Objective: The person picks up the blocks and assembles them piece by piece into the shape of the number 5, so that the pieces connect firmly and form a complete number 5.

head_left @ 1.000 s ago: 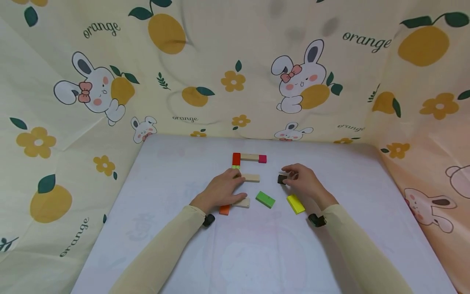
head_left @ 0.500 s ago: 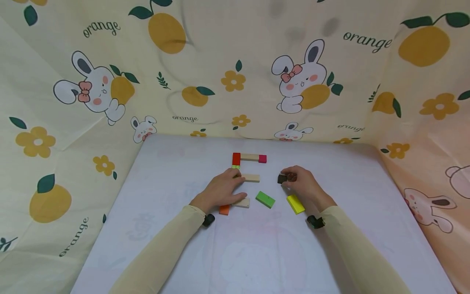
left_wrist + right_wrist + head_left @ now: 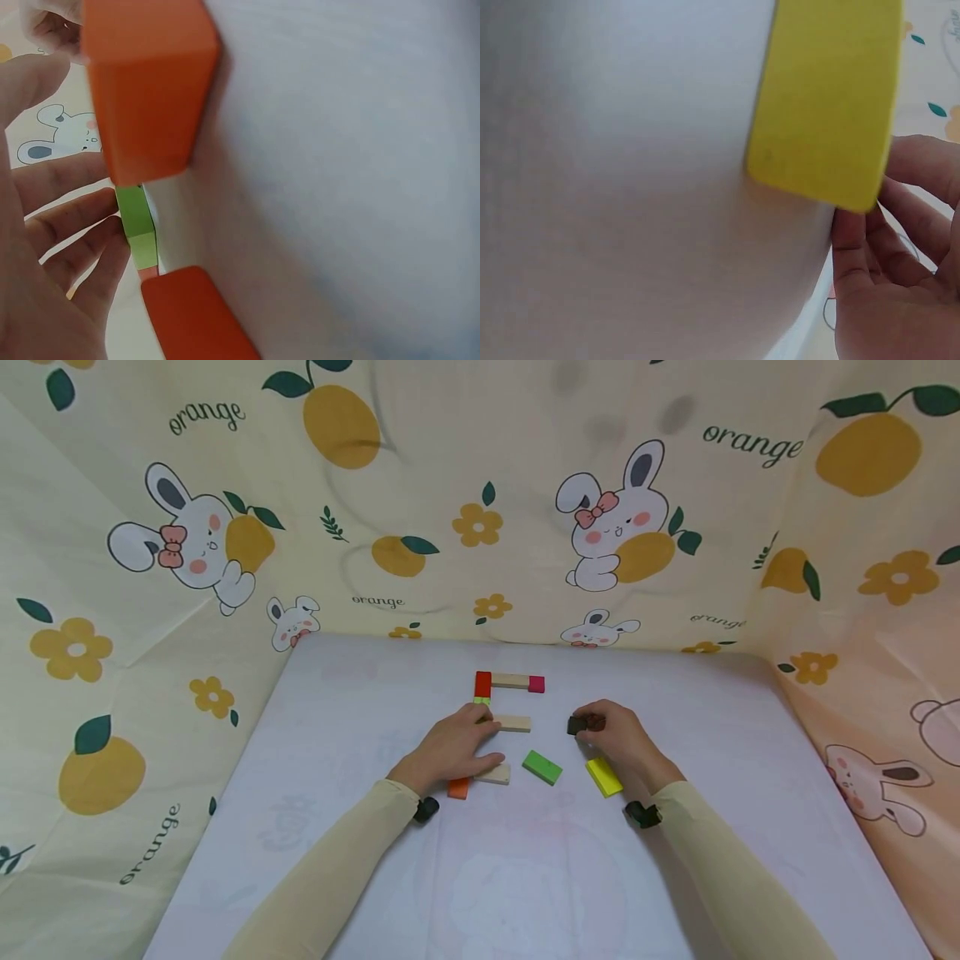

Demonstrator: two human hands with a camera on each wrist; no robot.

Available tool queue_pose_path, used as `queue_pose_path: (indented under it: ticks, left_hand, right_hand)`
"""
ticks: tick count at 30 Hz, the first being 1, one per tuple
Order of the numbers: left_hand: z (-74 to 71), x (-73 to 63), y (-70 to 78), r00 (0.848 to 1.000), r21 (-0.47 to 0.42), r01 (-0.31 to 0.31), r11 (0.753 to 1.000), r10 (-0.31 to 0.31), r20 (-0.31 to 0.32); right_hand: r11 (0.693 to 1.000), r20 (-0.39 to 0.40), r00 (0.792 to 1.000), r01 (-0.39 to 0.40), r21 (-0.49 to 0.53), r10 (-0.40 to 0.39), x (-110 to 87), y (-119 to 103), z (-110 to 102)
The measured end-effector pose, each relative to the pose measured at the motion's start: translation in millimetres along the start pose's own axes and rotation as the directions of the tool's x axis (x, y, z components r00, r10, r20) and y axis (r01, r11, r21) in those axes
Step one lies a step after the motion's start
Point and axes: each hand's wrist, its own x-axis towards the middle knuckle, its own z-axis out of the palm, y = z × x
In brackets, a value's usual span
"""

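Note:
My left hand (image 3: 453, 742) lies over the left side of a row of small wooden blocks, fingers spread and only slightly bent. In the left wrist view its fingertips touch a green block (image 3: 135, 214) between an orange block (image 3: 150, 97) and a red-orange block (image 3: 199, 315). Beside its fingers lies a plain wood block (image 3: 515, 723), and near its thumb is another plain block (image 3: 495, 774). My right hand (image 3: 618, 735) pinches a black block (image 3: 575, 726) between curled fingers and thumb; the block is partly covered. A yellow block (image 3: 604, 777) lies just below that hand.
Between the hands lies a loose green block (image 3: 542, 767). Farther back, a red block (image 3: 483, 683), a plain block (image 3: 510, 681) and a pink block (image 3: 536, 684) join in a corner. A printed cloth (image 3: 525, 527) hangs behind the white table (image 3: 525, 877).
The right hand's fingers have drawn in around the black block, and the hand has shifted very slightly toward the near side. The left hand and the other blocks have stayed in place.

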Motion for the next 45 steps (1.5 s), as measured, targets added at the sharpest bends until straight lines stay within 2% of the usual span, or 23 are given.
queue_pose_path:
  ticks: [13, 36, 45]
  left_hand:
    - [-0.8, 1.4, 0.9, 1.0, -0.006, 0.016, 1.0, -0.016, 0.019]
    - [1.2, 1.1, -2.3, 1.0, -0.03, 0.01, 1.0, -0.01, 0.006]
    - [1.7, 1.5, -1.5, 1.0, -0.036, 0.023, 0.999, -0.023, 0.017]
  right_hand:
    - [1.0, -0.021, 1.0, 0.005, -0.006, -0.005, -1.2, -0.7, 0.6]
    - [0.999, -0.009, 1.0, -0.025, 0.034, 0.025, 1.3, -22.1, 1.0]
    - [0.999, -0.007, 1.0, 0.021, 0.048, -0.02, 0.9, -33.0, 2.2]
